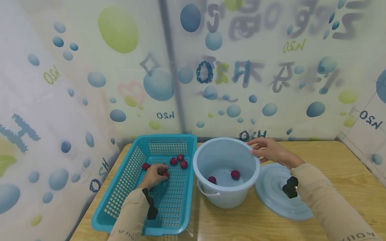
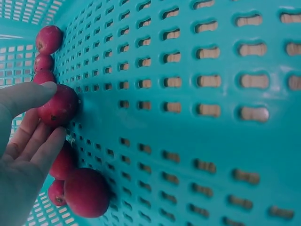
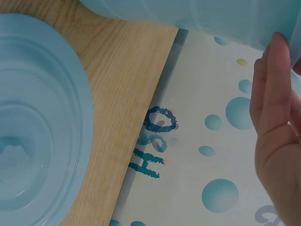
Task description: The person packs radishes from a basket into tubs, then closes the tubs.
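In the teal basket, my left hand pinches a small red apple between thumb and fingertips. More small red apples lie around it on the basket floor, such as one red apple towards the back right and another red apple close to the fingers. My right hand holds the rim of the light blue bucket at its right side, fingers nearly straight against the outside. Two red apples, including one apple, lie on the bucket's bottom.
A light blue lid lies on the wooden table to the right of the bucket, partly under the right forearm. The bucket's handle hangs down at its front. Behind the table stands a patterned curtain.
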### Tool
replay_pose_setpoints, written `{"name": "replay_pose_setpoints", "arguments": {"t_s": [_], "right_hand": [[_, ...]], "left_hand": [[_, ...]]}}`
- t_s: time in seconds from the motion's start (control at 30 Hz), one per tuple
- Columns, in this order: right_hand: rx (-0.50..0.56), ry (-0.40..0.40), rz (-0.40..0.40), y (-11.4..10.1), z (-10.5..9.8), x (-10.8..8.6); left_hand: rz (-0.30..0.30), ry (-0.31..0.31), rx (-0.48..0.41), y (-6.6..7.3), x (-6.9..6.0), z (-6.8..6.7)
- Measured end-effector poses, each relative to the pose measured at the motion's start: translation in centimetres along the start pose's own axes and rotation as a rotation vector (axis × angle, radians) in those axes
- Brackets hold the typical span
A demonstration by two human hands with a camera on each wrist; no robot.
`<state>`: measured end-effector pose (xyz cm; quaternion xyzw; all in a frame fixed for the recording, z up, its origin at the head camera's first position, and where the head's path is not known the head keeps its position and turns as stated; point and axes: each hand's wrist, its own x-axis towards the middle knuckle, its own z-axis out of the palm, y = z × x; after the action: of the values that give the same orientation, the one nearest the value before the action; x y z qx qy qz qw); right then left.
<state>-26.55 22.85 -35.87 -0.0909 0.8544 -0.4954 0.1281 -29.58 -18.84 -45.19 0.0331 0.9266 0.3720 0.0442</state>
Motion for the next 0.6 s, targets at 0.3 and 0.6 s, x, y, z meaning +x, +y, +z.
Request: {"name": "replay_pose_setpoints", "arguments": {"t_s": [0.3, 0.6], "right_hand": [[0.001, -0.002, 0.006, -0.23, 0.05, -0.07], [0.012, -0.005, -0.018, -0.11, 0.01, -0.12]], "left_hand": [[0.011, -0.003, 0.079, 0.14, -0.05, 0.02], [0.059, 0.007, 0.145, 0.07, 0.08, 0.09]]}}
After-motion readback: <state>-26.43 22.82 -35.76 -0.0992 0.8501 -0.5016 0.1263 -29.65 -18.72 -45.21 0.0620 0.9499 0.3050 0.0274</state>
